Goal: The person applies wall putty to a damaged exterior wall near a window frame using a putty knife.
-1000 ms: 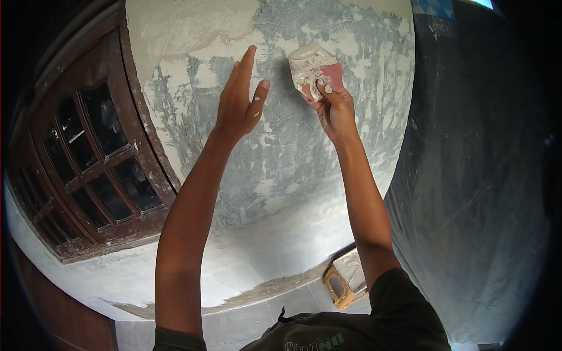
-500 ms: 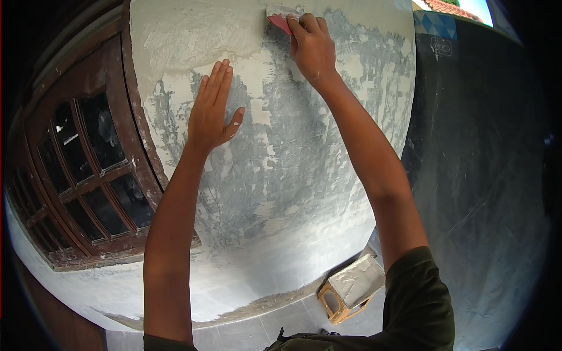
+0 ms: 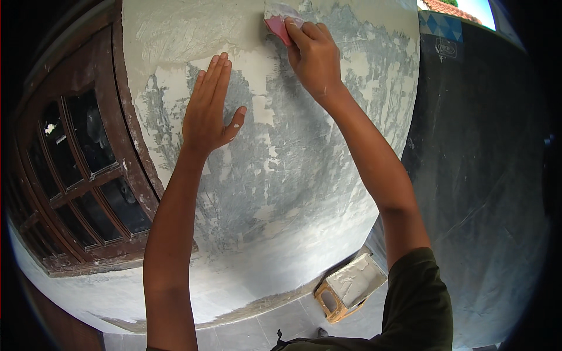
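Note:
My right hand [image 3: 316, 63] grips a pink putty scraper [image 3: 277, 29] between thumb and fingers, high on the wall [image 3: 293, 175]. Its pale, putty-smeared blade lies at the top of the picture, by the border between fresh cream putty [image 3: 187, 32] and the grey, patchy surface below. Lower and to the left, my left hand [image 3: 206, 117] is held flat against the wall, or just off it; contact is hard to judge. Its fingers are stretched out and the thumb stands apart, with a white putty spot on it. Nothing is in that hand.
A brown wooden window [image 3: 120, 175] with dark panes borders the wall at left. On the tiled floor, a tray of putty [image 3: 358, 281] rests on a yellowish stool [image 3: 332, 307]. A dark sheet [image 3: 480, 152] hangs along the right side.
My right hand has come slightly lower, and more of the pink scraper shows. My left hand keeps its flat pose in nearly the same place. The view has shifted a little.

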The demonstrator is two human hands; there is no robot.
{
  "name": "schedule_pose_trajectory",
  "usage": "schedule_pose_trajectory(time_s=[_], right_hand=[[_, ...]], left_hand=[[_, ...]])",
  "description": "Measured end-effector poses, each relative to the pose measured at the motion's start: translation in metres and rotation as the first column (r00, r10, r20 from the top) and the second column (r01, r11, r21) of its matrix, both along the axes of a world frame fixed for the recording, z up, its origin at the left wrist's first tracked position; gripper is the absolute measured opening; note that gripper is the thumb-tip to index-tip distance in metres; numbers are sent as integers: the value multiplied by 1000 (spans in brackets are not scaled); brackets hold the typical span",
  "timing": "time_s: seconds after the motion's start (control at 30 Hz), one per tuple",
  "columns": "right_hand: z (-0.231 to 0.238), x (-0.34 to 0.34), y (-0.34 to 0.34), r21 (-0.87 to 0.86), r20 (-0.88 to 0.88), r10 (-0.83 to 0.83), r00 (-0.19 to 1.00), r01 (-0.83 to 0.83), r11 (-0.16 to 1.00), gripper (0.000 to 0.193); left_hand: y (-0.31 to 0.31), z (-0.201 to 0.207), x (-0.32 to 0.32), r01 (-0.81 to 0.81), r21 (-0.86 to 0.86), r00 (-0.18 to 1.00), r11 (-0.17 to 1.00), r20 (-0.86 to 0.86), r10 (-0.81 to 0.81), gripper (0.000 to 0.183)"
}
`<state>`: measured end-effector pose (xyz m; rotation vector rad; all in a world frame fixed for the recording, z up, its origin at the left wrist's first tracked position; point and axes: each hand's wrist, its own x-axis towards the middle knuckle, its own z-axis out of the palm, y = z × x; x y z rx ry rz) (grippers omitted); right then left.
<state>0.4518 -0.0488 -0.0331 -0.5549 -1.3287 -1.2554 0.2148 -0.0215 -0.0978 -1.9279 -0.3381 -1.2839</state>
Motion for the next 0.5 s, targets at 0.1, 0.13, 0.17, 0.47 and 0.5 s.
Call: schedule_pose_trajectory(time_s=[0.1,0.13,0.17,0.47,0.5], right_hand=[[41,15,13,51,3,-128,992,128,991,41],[40,19,23,8,28,-207,978,207,978,45],[34,22,35,-38,55,-282,958,284,958,48],[-33,-19,-5,-205,35,28,999,-20,979,48],[-12,-14,-2,-107,-9,8,1000,-9,994,47]], left_hand=[[-1,1,3,1,5,1000,1000,2,-1,79],[-1,1,5,8,0,1000,1000,9,-8,78],[0,0,5,13,-11,1000,1000,15,-13,78],[-2,0,-5,9,-5,1000,1000,12,-9,77],[-2,0,-3,15,-9,1000,1000,8,-15,77]])
